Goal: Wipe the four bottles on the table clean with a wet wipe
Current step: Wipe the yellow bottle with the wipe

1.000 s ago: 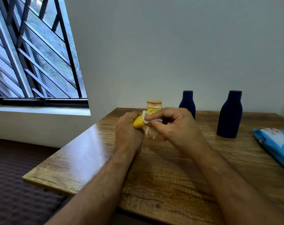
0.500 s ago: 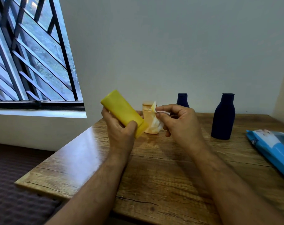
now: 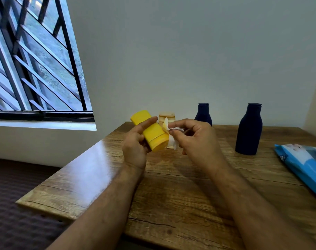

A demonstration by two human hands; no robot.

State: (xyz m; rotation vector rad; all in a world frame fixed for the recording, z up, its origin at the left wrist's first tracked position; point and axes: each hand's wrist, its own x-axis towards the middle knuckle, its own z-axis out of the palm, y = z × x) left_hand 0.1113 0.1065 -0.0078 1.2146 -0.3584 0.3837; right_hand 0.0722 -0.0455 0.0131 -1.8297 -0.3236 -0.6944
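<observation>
Left hand (image 3: pixel 135 150) grips tilted yellow plastic bottle (image 3: pixel 150 130) above the wooden table (image 3: pixel 189 195); right hand (image 3: pixel 195 139) pinches crumpled white wet wipe (image 3: pixel 171 139) against its lower end.

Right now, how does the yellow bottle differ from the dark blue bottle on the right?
The yellow bottle is tilted in the left hand, off the table; the dark blue bottle stands upright on it, untouched. The yellow one is straight-sided; the blue one narrows to a neck. The right hand holds the wipe at the yellow bottle only. Both are capped.
</observation>
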